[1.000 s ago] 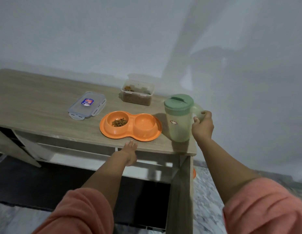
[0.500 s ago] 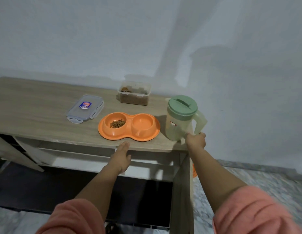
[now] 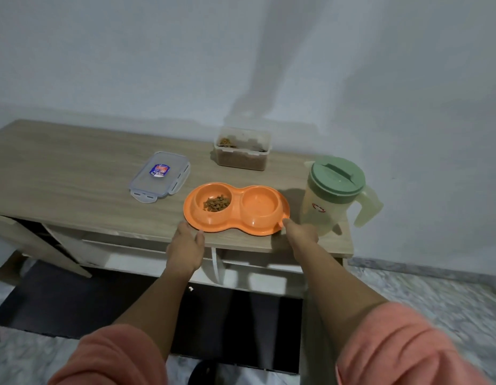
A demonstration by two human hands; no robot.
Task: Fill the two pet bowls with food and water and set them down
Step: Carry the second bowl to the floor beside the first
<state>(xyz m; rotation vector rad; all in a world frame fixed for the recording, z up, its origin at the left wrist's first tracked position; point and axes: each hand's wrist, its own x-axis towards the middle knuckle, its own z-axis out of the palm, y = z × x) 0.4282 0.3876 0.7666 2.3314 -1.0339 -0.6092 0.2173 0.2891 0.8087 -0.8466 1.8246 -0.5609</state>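
Observation:
An orange double pet bowl (image 3: pixel 237 227) rests near the front edge of the wooden table (image 3: pixel 74 190). Its left basin holds brown kibble (image 3: pixel 216 203). Its right basin (image 3: pixel 259 204) has no kibble, and I cannot tell whether it holds water. My left hand (image 3: pixel 185 245) reaches the bowl's front left rim, thumb apart from the fingers, fingertips touching the rim. My right hand (image 3: pixel 299 234) touches the bowl's right end, its fingers curled at the rim and partly hidden. A pale pitcher with a green lid (image 3: pixel 334 195) stands upright just right of the bowl, free of both hands.
An open clear container of kibble (image 3: pixel 242 151) stands at the back by the wall. Its lid (image 3: pixel 160 180) lies flat to the left of the bowl. The pitcher is near the table's right end. Below are open shelves and a marble floor (image 3: pixel 435 290).
My right hand let go of the pitcher handle and moved left to the bowl's right rim. My left hand rose from below the table edge to the bowl's left rim.

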